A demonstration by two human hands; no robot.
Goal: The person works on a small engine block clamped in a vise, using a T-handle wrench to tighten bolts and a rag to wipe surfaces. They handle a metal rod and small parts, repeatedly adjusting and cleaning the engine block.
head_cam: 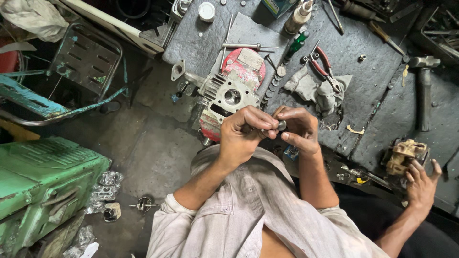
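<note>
Nearest the camera, the left hand (241, 136) and the right hand (297, 128) met above the person's pale shirt (248, 210). Both grips were pressed together, pinching one small round metal part (281, 125) between the fingertips; what kind of part it was could not be made out. At the near right, another person's hand (420, 184) rested on a grimy tan casting (404, 155) at the edge of the surface (373, 95).

Just beyond the hands lay a finned cylinder head (228, 94) over a round red tin (245, 67), most of the tin hidden beneath it. Right of it sat a crumpled grey rag (313, 91) with red-handled pliers (322, 64) across it, and further right a hammer (423, 81).

At the far edge stood a small white round cap (206, 11), a bottle (299, 16) with a pale label, and a blue-green carton (277, 5) cut off by the frame. A green machine housing (43, 177) filled the near left floor.
</note>
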